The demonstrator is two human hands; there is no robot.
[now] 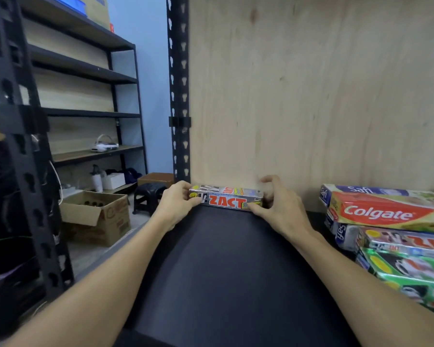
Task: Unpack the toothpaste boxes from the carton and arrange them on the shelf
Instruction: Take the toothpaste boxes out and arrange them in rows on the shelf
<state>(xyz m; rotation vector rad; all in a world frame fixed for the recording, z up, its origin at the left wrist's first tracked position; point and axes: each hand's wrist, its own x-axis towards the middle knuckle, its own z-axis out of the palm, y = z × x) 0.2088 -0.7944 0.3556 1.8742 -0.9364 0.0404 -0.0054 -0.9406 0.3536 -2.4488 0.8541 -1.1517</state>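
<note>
Plywood-backed shelf (223, 259): Zact box (226, 199) sits at the back, against the panel. Left hand (178, 205) and right hand (273, 204) pinch its ends. Push flush, square to the back, then release evenly.

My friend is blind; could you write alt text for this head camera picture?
Two hands, left hand and right hand, hold a Zact toothpaste box against the plywood back of a dark shelf. More toothpaste boxes lie piled at right.

Storeroom: black slotted-steel racks (178, 91) with board shelves at 10 o'clock, open carton (95, 216) on floor, stacked toothpaste boxes (391, 221) at 3 o'clock.
</note>
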